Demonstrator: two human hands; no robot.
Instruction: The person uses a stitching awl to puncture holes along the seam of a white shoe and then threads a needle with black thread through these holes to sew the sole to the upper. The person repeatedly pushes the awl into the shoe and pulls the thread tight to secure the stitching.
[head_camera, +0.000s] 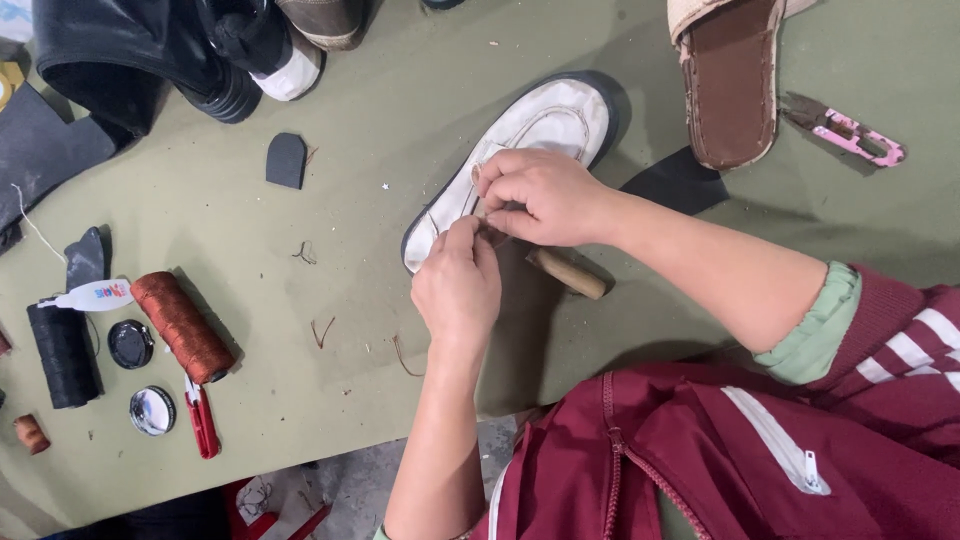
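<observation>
A white shoe with a dark sole (545, 125) lies on the olive-green table (380, 80), toe pointing up and right. My right hand (545, 195) rests over its opening, fingers pinched on the shoe's edge. My left hand (458, 285) comes up from below and meets the right one at the shoe's heel, fingertips closed there. A wooden-handled tool (568, 273) lies under the hands, its tip hidden by them. What exactly the fingers pinch is hidden.
A brown thread spool (182, 327), a black spool (62, 355), a small glue tube (92, 295), two round tins (130, 343), a red clipper (203, 420) lie left. A brown insole sandal (730, 85), pink snips (850, 132), black boots (130, 50) sit at the far edge.
</observation>
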